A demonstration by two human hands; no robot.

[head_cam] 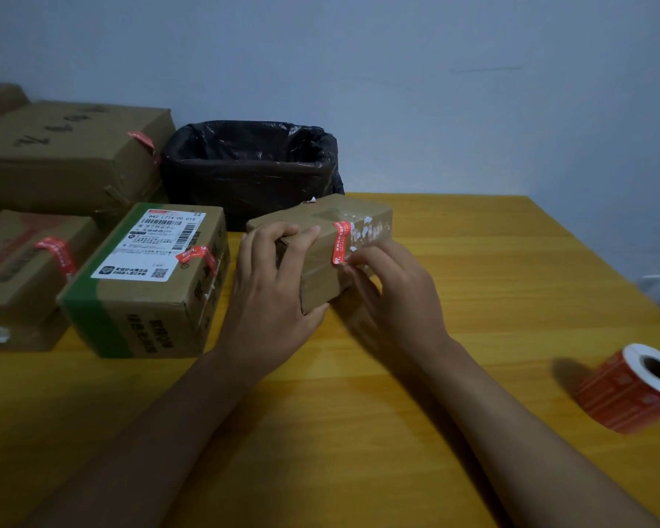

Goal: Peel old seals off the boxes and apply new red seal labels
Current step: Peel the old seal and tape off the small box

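A small brown cardboard box (pixel 317 268) lies on the yellow table at the centre, with white label scraps on its top. A red seal label (pixel 340 242) runs across its top edge and down the near side. My left hand (pixel 271 287) grips the box's left end, fingers over the top and thumb under the near corner. My right hand (pixel 389 287) is at the box's right side, its fingertips on the lower end of the red seal. A roll of red seal labels (pixel 633 386) lies at the right edge of the table.
Several sealed cardboard boxes stand at the left: one with a white shipping label (pixel 149 276), one at the far left (pixel 20 276), a large one behind (pixel 69 154). A bin with a black bag (pixel 248 165) sits behind the small box. The yellow table (pixel 473 280) reaches right.
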